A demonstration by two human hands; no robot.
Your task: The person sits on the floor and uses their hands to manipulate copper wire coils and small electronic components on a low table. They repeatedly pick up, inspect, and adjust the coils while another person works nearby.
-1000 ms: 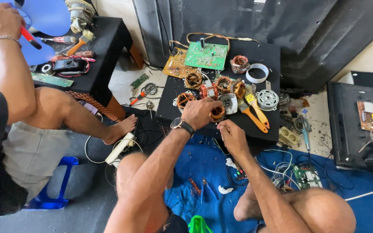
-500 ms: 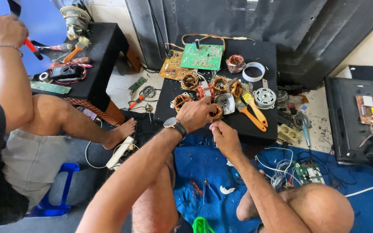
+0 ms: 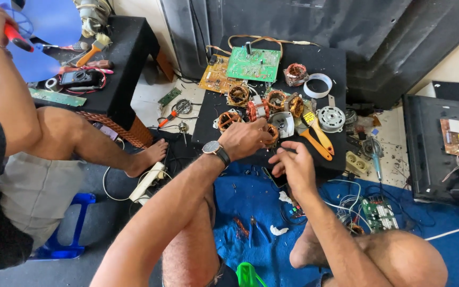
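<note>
The left hand (image 3: 248,139) clamps a copper coil (image 3: 272,134) on the black table (image 3: 336,58); the right hand (image 3: 293,162), fingers loosely curled, hovers just beside it, near 2 yellow-handled pliers (image 3: 314,139).

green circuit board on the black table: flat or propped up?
Flat. The green circuit board lies face up on the black table, partly overlapping an orange-brown board beside it; nothing shows under it lifting an edge.
</note>
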